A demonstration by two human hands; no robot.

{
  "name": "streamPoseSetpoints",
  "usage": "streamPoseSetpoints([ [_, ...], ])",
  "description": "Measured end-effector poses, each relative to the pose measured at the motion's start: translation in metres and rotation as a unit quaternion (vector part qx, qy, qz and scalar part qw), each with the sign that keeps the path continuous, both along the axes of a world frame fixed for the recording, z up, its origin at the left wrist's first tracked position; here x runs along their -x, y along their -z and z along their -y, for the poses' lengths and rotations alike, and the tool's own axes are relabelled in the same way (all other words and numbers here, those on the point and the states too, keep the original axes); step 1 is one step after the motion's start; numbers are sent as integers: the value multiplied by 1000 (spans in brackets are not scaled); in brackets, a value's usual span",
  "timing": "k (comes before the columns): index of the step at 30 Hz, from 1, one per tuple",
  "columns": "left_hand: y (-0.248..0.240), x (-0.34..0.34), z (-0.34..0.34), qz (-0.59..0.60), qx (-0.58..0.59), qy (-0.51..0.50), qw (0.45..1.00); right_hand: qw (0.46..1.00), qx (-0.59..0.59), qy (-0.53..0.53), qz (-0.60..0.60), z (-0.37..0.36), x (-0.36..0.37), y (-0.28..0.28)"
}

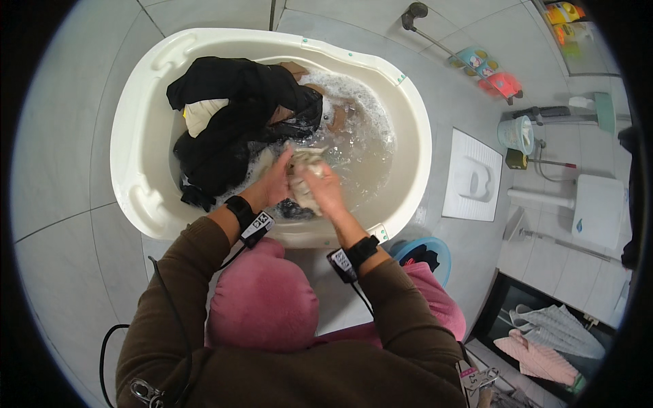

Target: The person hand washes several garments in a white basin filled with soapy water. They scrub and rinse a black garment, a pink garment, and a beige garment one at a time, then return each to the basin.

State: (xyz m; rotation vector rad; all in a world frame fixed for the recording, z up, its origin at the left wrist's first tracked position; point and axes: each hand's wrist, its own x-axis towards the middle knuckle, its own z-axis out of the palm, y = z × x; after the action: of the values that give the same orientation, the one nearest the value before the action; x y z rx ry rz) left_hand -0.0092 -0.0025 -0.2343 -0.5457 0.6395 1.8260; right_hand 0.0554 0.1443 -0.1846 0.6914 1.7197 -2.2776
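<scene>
Left hand (275, 182) and right hand (325, 192) grasp a pale cloth (306, 197) between them.
Below, soapy water (367, 163) fills part of a white tub (412, 136); dark clothes (235, 132) lie piled leftward.

The tub (412, 136) seems to be of smooth white plastic, slightly glossy. The black garment (224, 81) in it is cloth, mostly matt, but shiny where it is wet. The pale cloth (306, 195) at the centre of the frame is blurred, so its weave cannot be told. The pink trousers (265, 299), lower centre, look soft and velvety; the squat toilet (469, 204), at right, like glazed ceramic.
</scene>
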Motion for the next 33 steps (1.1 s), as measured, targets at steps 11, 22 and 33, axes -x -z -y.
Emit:
streamPoseSetpoints([
  [11,-40,-6,-31,-122,124,-15,985,856,-515,-41,-5,-35,64,1],
  [22,-15,-7,21,-36,123,-65,990,813,-564,24,144,-122,22,90],
  [33,-25,12,-15,-45,28,25,998,971,-229,1,-65,36,11,-60],
])
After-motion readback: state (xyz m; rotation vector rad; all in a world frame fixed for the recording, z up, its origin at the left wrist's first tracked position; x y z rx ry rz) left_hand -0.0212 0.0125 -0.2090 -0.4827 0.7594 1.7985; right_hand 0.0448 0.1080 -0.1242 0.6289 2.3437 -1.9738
